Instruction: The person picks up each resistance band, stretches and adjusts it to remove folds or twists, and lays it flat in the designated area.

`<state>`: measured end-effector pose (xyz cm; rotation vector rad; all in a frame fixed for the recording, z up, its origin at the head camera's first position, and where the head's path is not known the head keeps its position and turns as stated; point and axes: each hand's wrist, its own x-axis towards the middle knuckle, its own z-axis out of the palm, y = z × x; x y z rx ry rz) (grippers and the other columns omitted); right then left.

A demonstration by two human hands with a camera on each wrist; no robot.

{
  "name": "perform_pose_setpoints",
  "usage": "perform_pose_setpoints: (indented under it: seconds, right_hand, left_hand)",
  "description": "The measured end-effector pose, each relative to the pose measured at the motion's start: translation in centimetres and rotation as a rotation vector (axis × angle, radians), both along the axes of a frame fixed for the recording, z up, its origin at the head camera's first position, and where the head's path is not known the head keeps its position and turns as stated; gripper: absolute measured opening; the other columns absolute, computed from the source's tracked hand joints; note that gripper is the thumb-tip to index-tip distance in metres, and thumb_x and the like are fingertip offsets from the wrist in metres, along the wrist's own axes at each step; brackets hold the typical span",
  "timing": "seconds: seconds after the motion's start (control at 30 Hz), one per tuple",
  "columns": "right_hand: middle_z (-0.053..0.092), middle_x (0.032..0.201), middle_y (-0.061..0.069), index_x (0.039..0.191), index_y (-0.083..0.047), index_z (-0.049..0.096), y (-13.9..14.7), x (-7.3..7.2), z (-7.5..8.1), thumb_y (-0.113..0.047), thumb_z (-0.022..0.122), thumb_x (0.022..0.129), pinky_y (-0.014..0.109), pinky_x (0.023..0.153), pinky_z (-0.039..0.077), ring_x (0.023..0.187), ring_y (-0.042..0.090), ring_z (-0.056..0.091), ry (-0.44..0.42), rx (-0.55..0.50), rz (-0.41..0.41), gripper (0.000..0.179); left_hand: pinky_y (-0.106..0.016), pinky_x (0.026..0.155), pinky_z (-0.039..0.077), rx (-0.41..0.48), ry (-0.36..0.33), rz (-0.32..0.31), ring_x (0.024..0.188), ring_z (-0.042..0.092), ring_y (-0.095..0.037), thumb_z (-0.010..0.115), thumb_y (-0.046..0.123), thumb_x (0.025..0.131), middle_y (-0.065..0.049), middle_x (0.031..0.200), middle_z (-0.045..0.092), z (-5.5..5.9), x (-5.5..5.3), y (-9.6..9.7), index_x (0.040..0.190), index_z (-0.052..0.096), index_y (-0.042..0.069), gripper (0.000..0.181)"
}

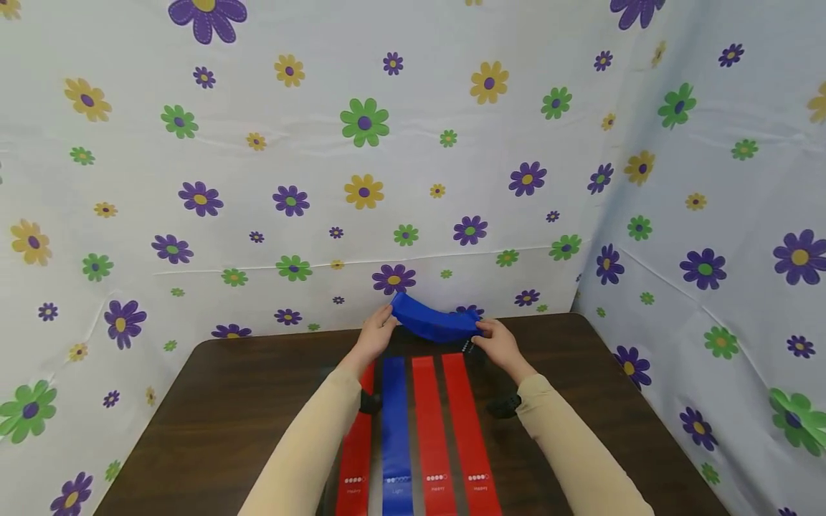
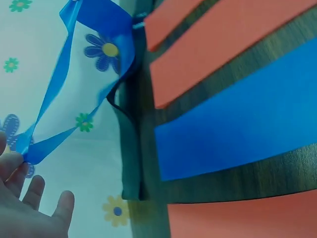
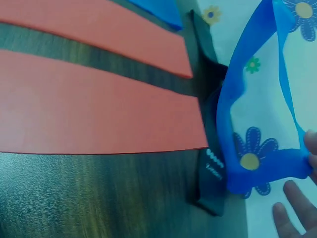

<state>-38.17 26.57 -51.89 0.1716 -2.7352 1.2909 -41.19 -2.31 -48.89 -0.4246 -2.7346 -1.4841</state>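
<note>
At six o'clock, three red bands (image 1: 432, 430) and a blue band (image 1: 396, 430) lie flat, seemingly spaced to stay separate. At twelve, left hand (image 1: 373, 337) and right hand (image 1: 502, 345) pinch a blue loop (image 1: 435, 324), apparently holding it open, other fingers spread. Near it lies a black band (image 3: 211, 191); behind, a floral sheet (image 1: 310, 158) bars further reach.

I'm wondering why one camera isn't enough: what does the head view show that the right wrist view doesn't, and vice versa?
Only the head view shows the left hand, cream sleeves, leftmost red band and printed word "Light".

Only the right wrist view plainly shows the held blue loop's open middle and the black band's outline.

Both show the right hand holding that loop, two other red bands, the flat blue band, wooden table and flowered cloth.
</note>
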Motion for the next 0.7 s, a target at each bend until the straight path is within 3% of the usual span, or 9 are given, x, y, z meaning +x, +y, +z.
perform_pose_setpoints:
  seconds: [0.4,0.57,0.7]
  right_hand:
    - [0.062,0.122,0.019,0.114,0.003,0.069,0.6,1.2,1.7,-0.001,0.071,0.084,0.047,0.085,0.051,0.100,0.031,0.060,0.195,-0.099,-0.169,0.031]
    - [0.066,0.108,0.019,0.103,0.004,0.072,0.1,2.4,1.9,-0.001,0.074,0.081,0.046,0.077,0.052,0.086,0.030,0.062,0.326,-0.090,-0.213,0.023]
    - [0.066,0.100,0.017,0.098,0.003,0.072,-0.4,3.4,1.7,-0.003,0.075,0.081,0.044,0.074,0.053,0.081,0.028,0.063,0.377,-0.073,-0.258,0.017]
  left_hand:
    - [-0.047,0.115,0.017,0.239,-0.046,-0.001,0.143,0.023,-0.034,0.044,0.015,0.103,-0.019,0.153,0.032,2.4,1.4,-0.3,0.144,0.042,0.000,0.044]
    - [-0.048,0.115,0.020,0.329,-0.071,-0.015,0.143,0.024,-0.032,0.044,0.016,0.104,-0.016,0.152,0.035,3.3,2.6,-0.4,0.144,0.044,0.001,0.043]
    - [-0.049,0.112,0.027,0.390,-0.100,-0.051,0.141,0.027,-0.032,0.042,0.017,0.104,-0.016,0.153,0.034,3.9,3.9,-0.6,0.145,0.043,0.001,0.044]
